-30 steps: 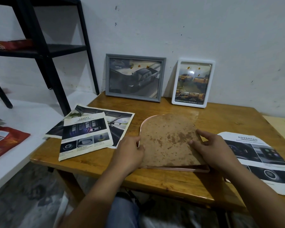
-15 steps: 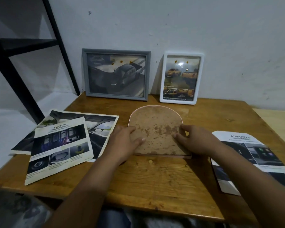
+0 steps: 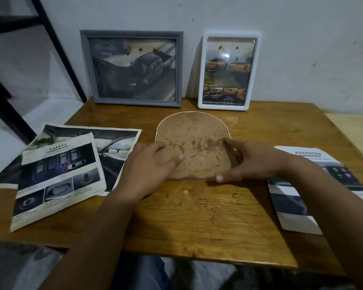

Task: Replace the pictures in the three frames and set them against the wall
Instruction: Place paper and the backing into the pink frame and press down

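Note:
An arch-topped frame point(image 3: 194, 141) lies face down on the wooden table point(image 3: 197, 222), its stained brown backing up. My left hand point(image 3: 149, 164) rests on its left edge with the thumb on the backing. My right hand point(image 3: 247, 162) grips its right edge, thumb at the lower corner. A grey frame point(image 3: 132, 68) with a dark pickup picture leans on the wall at the back. Beside it to the right leans a white frame point(image 3: 228, 70) with orange trucks.
Two overlapping printed sheets, the top one headed SAFETY point(image 3: 59, 181), lie on the left of the table. A sheet headed ADVANCED point(image 3: 314, 185) lies at the right. A black shelf frame point(image 3: 57, 49) stands at the back left. A small round peg point(image 3: 185, 192) sits below the arch frame.
The view has tilted and come closer. The arch frame has slid away from the table's front edge toward the wall, with both hands still on its sides.

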